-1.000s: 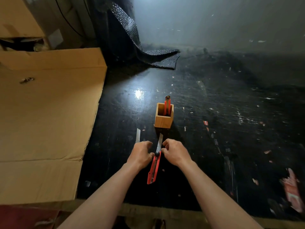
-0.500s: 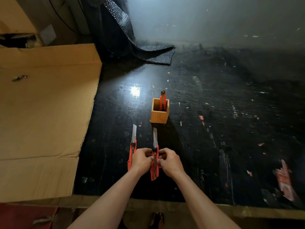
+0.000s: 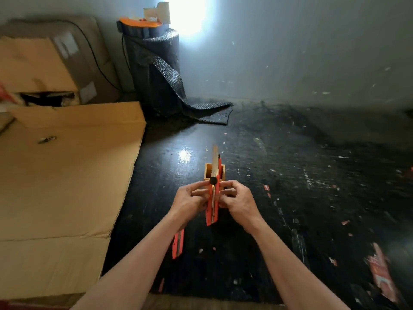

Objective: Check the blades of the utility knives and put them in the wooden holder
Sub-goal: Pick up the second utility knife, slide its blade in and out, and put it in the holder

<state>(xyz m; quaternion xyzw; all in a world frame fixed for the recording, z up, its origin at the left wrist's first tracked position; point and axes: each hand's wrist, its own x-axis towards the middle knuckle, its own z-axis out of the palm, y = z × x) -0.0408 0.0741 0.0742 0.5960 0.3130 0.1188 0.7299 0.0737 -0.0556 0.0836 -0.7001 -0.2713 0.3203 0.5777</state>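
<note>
A red utility knife (image 3: 211, 206) is lifted off the black floor and held upright between my left hand (image 3: 190, 200) and my right hand (image 3: 237, 199). Its long blade (image 3: 215, 161) is extended and points away from me, and a black knob sits at the top of the handle. Right behind it stands the small wooden holder (image 3: 208, 173), partly hidden by the knife, with another red knife standing inside it. A further red knife (image 3: 178, 242) lies on the floor below my left wrist, its upper part hidden by my arm.
Flattened cardboard (image 3: 62, 180) covers the floor on the left, with a cardboard box (image 3: 38, 63) behind it. A roll of black textured matting (image 3: 156, 70) stands against the back wall. Red paper scraps (image 3: 382, 278) lie at the right.
Both hands have raised the knife off the floor, in front of the holder. The camera has tilted up, so more of the wall and the matting roll is in view.
</note>
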